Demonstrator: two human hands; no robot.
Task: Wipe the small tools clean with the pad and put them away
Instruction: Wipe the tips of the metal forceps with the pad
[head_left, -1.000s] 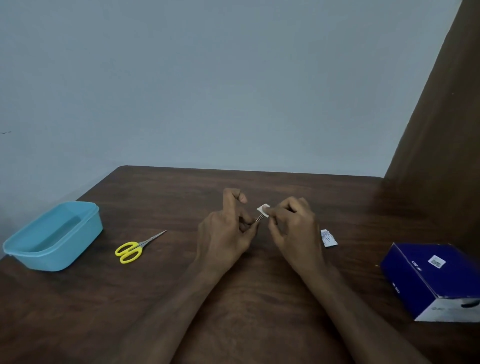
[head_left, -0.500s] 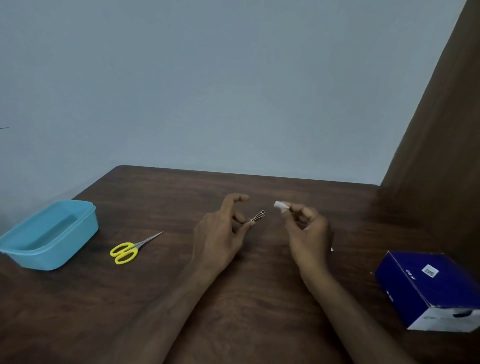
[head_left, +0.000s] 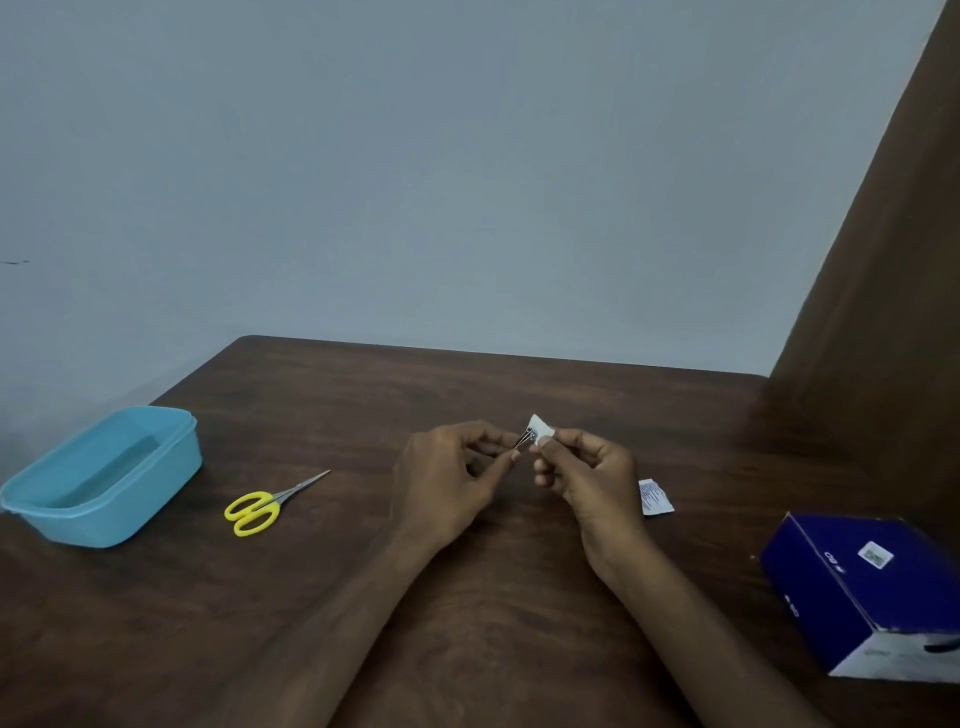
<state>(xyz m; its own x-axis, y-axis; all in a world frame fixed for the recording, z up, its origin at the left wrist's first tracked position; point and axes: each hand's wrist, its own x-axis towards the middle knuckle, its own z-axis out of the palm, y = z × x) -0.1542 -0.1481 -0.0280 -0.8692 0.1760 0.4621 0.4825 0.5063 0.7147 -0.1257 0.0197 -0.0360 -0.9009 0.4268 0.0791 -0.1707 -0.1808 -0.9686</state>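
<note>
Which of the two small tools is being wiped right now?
The small metal tool pinched in the left hand, with the white pad on its tip; the yellow scissors lie untouched on the table.

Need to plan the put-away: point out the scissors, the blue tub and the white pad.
scissors (head_left: 260, 511): head view, on the yellow handles.
blue tub (head_left: 176, 460): head view, on its near right wall.
white pad (head_left: 540, 429): head view, on the corner above the right hand's fingers.

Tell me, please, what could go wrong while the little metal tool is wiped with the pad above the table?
1. The left hand pinches the small metal tool only by its end, so it could slip and drop onto the table.
2. The pad, pinched in the right hand, is tiny, so fingertips may brush the tool's tips.
3. The scissors lie apart, possibly unwiped, and might be overlooked.
</note>
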